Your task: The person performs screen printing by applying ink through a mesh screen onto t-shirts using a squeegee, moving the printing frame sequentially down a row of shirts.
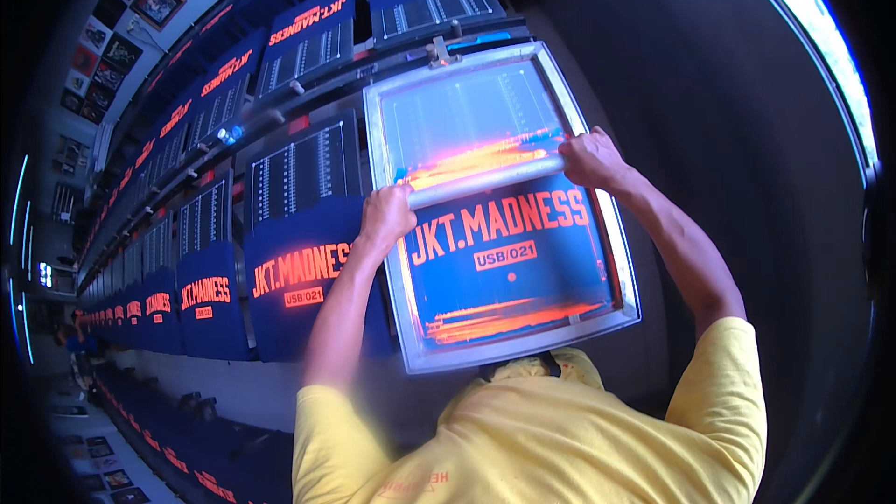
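With both fists I grip the ends of a long squeegee (487,180) with a pale bar. My left hand (387,217) is closed round its left end, and my right hand (594,160) round its right end. The squeegee lies across a silver-edged printing screen (615,259), a little above its middle. Bright orange ink (481,161) is banked along the squeegee's far side. A second streak of orange ink (518,321) lies near the screen's near edge. Through the mesh, orange lettering shows on dark blue cloth (467,285).
To the left, a long row of dark printing boards (303,168) carries blue shirts (299,275) with orange lettering. Another row (437,2) stands beyond. A metal clamp (441,53) sits at the screen's far edge. Framed pictures (157,2) hang on the wall.
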Motion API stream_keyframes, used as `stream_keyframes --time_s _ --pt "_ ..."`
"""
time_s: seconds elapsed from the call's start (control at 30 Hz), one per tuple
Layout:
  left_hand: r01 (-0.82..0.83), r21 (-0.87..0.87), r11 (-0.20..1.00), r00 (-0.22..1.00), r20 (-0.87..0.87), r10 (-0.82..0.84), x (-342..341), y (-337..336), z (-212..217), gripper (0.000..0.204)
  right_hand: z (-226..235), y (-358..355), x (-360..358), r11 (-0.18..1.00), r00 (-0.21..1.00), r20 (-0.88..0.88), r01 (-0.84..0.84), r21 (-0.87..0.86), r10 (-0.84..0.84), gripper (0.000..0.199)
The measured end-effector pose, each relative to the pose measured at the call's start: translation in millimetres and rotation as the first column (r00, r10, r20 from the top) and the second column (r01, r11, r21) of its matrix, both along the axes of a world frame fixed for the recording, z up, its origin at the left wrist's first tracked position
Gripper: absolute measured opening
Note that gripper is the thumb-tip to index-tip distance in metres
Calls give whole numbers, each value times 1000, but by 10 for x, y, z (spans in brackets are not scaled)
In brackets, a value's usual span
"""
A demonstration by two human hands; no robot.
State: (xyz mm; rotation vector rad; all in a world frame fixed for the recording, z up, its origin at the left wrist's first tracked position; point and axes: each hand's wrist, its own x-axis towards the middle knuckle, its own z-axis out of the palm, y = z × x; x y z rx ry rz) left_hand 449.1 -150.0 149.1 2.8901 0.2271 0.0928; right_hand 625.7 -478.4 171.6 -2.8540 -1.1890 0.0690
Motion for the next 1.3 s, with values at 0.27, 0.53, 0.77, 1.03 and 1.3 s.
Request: stream_keyframes --time_s 0.27,0.53,0.77,1.03,1.3 --pt "17 12 1000 995 98 -18 -73 -58 401 28 295 -60 -11 997 998 55 2 81 -6 10" --pt "61 40 997 956 286 -70 -575 -277 542 30 408 -456 -563 985 975 221 -45 165 8 17" --pt "117 13 993 958 261 -116 -1614 -840 233 33 36 -1061 -1679 944 964 260 -127 304 46 20" --pt "95 -54 994 970 229 -80 -2356 -1253 -428 37 -591 -1342 -2431 952 974 224 -95 291 29 23" --pt "90 -26 996 991 103 -87 -2650 -1423 -674 55 -638 -1432 -2736 985 999 42 -41 167 35 54"
